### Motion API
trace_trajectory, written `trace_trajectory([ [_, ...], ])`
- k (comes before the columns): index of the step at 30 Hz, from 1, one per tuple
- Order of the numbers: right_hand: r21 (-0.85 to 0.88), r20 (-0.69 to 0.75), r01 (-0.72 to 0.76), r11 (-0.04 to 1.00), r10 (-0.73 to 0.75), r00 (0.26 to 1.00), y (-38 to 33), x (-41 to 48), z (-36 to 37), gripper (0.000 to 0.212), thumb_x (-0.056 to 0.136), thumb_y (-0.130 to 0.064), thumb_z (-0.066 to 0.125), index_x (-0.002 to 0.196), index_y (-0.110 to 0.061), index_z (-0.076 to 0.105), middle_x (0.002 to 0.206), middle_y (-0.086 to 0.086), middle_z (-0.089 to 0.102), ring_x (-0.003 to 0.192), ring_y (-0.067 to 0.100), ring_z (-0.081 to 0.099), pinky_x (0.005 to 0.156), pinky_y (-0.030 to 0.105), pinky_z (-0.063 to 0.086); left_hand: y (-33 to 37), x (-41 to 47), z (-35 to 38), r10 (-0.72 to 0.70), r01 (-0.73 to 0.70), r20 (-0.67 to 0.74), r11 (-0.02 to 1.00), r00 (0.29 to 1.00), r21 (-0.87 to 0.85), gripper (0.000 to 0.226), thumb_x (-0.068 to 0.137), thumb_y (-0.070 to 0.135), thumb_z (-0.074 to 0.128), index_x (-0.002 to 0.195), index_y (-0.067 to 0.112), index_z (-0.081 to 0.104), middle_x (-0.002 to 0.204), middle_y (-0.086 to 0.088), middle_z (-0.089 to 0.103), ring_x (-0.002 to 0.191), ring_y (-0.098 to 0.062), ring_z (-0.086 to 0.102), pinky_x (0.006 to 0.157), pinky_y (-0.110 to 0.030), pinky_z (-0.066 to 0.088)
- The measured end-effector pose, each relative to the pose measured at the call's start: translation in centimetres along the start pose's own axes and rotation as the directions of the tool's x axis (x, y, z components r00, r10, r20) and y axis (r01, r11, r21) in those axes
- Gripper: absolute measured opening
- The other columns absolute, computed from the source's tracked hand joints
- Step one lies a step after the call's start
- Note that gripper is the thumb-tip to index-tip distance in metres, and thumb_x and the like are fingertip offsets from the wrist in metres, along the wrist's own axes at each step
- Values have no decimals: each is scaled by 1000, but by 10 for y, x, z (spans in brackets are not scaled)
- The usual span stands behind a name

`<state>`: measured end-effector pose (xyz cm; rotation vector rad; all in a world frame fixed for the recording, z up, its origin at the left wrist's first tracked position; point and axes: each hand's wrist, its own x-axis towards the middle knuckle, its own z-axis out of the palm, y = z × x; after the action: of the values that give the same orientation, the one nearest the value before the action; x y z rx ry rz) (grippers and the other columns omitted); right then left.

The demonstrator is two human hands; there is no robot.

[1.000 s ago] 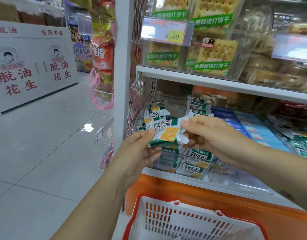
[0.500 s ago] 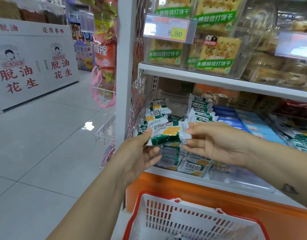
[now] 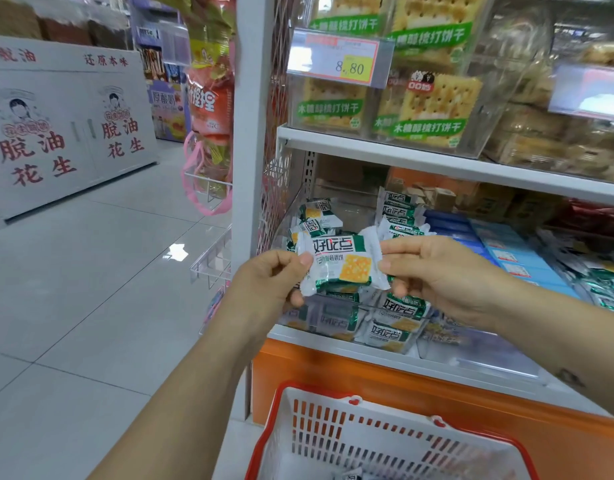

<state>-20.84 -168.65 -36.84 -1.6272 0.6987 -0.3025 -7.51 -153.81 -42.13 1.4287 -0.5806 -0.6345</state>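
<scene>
Green and white cracker packet [image 3: 340, 265] held flat, left hand [image 3: 264, 289] pinching one end, right hand [image 3: 444, 275] pinching the other, shopping basket [image 3: 385, 441] below

Person's L hand [image 3: 264, 285] and R hand [image 3: 447, 275] are both bare, as far as I can see from here. L forearm [image 3: 194, 393] is bare too, right down to the pic's edge, and smooth. R forearm [image 3: 558, 327] is likewise bare to the edge. It has one small dark mark [image 3: 572, 376] on the underside, prob. a tattoo, but it's too small to make out the shape. Fingers [image 3: 412, 244] are slim. Nails [image 3: 302, 263] look short and plain, approx. level w/ the fingertips.
</scene>
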Motion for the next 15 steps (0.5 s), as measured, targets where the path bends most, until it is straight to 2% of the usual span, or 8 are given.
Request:
trace_trajectory([
  [2,40,-22,29,999,-28,999,1,2,-1,27,89,-1,56,117,-2,57,82,5,73,59,14,68,72,23,55,0,-1,1,73,-74,7,996,997,40,12,89,24,62,84,14,61,67,-9,65,49,-5,56,69,-27,50],
  [4,113,-11,25,993,-24,1000,2,1,-1,22,95,-9,51,115,-2,57,96,10,73,81,24,72,94,36,49,0,-3,3,129,-129,5,990,992,57,7,89,20,64,90,14,62,82,-4,73,64,-6,68,75,-20,50],
  [5,150,-8,23,988,-22,1000,3,0,-1,22,97,-15,47,110,-1,59,100,11,73,88,27,71,98,39,46,0,-4,4,155,-155,7,985,988,75,6,90,21,63,92,15,64,83,1,75,72,-1,69,74,-12,49],
  [7,183,-32,47,982,-42,999,3,-1,-2,27,95,-25,49,93,-2,64,96,11,73,90,26,70,94,37,47,2,-5,5,179,-180,11,980,984,85,13,93,25,59,94,21,70,86,9,75,81,6,67,72,-8,48],
  [10,55,-74,147,988,-143,987,6,-2,2,18,69,-31,68,75,-14,73,93,5,73,89,18,66,84,30,49,0,-5,8,187,-186,-1,978,982,92,14,89,31,62,86,25,75,93,18,73,88,9,64,78,-14,47],
  [11,-6,-91,179,984,-179,980,8,-2,3,13,64,-28,73,74,-19,74,92,3,73,87,17,65,83,30,48,-1,-4,9,195,-192,-18,976,981,101,10,86,31,66,82,25,73,93,19,72,86,12,63,75,-12,47],
  [13,-108,-124,229,968,-241,962,14,-1,4,13,67,-18,80,75,-25,72,95,1,71,83,16,65,86,33,47,-3,-5,12,190,-187,-44,981,981,53,5,81,24,72,83,25,67,92,15,71,78,10,64,68,-8,47],
  [15,-117,-127,267,957,-281,951,19,0,6,24,73,-5,77,78,-27,67,101,2,69,82,16,65,86,33,48,-4,-5,14,193,-192,-57,981,980,25,22,80,19,73,94,28,60,98,9,70,80,1,68,68,-8,49],
])
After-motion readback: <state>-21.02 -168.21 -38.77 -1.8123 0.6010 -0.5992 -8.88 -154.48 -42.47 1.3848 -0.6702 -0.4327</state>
